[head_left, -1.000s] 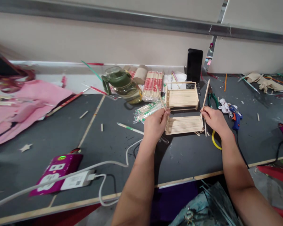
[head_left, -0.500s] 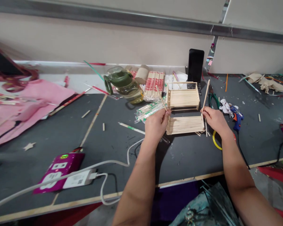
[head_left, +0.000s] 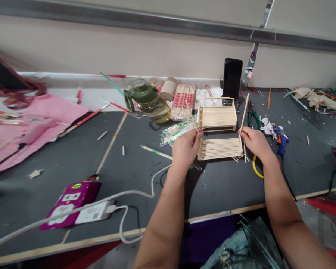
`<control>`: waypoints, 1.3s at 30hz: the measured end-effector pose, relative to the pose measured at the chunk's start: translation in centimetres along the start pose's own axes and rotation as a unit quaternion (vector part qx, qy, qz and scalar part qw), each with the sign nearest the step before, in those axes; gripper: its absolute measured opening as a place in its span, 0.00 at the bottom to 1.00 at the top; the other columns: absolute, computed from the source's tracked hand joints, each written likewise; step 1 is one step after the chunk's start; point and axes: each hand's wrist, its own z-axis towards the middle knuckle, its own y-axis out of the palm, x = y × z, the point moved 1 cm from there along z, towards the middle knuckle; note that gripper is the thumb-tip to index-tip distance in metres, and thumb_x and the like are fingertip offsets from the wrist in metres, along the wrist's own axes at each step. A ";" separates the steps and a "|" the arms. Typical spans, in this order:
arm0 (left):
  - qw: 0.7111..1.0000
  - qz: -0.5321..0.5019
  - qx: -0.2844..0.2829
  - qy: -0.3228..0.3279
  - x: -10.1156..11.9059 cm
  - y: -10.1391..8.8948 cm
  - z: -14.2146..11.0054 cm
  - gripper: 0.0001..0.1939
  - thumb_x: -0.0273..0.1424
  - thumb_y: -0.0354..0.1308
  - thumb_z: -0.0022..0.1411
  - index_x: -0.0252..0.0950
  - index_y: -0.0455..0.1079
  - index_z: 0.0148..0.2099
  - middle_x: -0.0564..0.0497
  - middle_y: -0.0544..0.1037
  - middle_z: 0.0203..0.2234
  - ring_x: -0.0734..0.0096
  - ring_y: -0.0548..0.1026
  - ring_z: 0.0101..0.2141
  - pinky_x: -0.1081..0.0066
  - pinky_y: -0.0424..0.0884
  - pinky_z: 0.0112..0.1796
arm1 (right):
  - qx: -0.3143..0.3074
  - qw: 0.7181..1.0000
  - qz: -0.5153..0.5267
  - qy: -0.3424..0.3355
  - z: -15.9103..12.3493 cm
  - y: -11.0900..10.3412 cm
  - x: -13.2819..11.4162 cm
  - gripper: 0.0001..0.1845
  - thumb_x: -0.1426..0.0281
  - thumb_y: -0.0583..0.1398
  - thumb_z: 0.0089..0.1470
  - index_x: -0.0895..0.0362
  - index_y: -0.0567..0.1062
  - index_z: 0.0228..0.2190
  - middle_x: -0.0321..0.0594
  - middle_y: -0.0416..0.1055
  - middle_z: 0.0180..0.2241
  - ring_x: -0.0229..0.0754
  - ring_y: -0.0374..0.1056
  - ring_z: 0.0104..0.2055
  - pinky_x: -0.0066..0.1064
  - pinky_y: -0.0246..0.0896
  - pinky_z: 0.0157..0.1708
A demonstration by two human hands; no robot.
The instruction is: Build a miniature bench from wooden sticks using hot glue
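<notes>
My left hand [head_left: 186, 145] is closed on a thin wooden chopstick [head_left: 190, 113] that leans up and left, at the left end of a slatted stick panel [head_left: 221, 148]. My right hand [head_left: 253, 140] pinches another wooden stick [head_left: 244, 111], which slants up at the panel's right end. Whether these two sticks are fixed to the panel, I cannot tell. Just behind it stands a second slatted piece [head_left: 217, 116] with raised ends and a rail along its back. My fingers hide the lower parts of both held sticks.
Right of my right hand lie a blue glue gun [head_left: 282, 144], green-handled pliers [head_left: 254, 116] and a yellow ring [head_left: 256, 168]. Behind are a glass teapot [head_left: 148, 101], packed chopsticks [head_left: 183, 101] and an upright phone [head_left: 232, 78]. A white cable [head_left: 120, 193] crosses from a purple power strip [head_left: 72, 201].
Nearly everything is the same. The stick in my right hand has tipped very slightly; both hands keep their places.
</notes>
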 end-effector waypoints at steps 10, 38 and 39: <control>0.999 -0.041 0.000 -0.004 -0.3 0.1 0.1 0.16 0.37 0.53 0.68 0.37 0.79 0.49 0.45 0.83 0.35 0.63 0.75 0.29 0.68 0.65 0.32 | 0.006 1.000 0.004 -0.003 0.1 0.2 0.3 0.12 0.70 0.53 0.66 0.53 0.77 0.39 0.43 0.80 0.35 0.47 0.75 0.39 0.32 0.61 0.38; 0.996 -0.082 -0.022 -0.020 -0.1 -0.5 0.0 0.18 0.38 0.50 0.68 0.37 0.78 0.50 0.48 0.80 0.28 0.65 0.72 0.26 0.69 0.63 0.29 | -0.005 1.000 -0.002 -0.004 0.0 0.1 0.4 0.13 0.70 0.53 0.67 0.52 0.78 0.42 0.43 0.81 0.38 0.48 0.76 0.42 0.32 0.63 0.40; 0.996 -0.086 -0.021 -0.018 -0.1 -0.5 0.0 0.18 0.38 0.50 0.68 0.37 0.78 0.49 0.48 0.80 0.29 0.65 0.73 0.26 0.68 0.63 0.29 | -0.005 1.000 0.000 -0.005 0.0 0.1 0.4 0.13 0.70 0.53 0.67 0.52 0.78 0.41 0.43 0.81 0.38 0.48 0.76 0.42 0.32 0.63 0.40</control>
